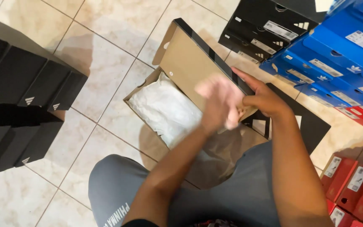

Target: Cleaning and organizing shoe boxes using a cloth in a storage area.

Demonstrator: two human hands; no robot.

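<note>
presently, head view: your left hand [220, 103], blurred, hovers palm-up over the open shoe box [148, 90]; whether its fingers are spread or closed you cannot tell. your right hand [263, 98] rests on the raised cardboard lid [190, 63], fingers loosely apart along its dark edge. the box lies on the tiled floor [106, 63] just beyond your grey-clad knees [118, 185], white tissue paper [164, 109] filling it. stacked black boxes [22, 92] stand at left; more black boxes [269, 25], blue boxes [337, 54] and red boxes [353, 185] are piled at right.
</note>
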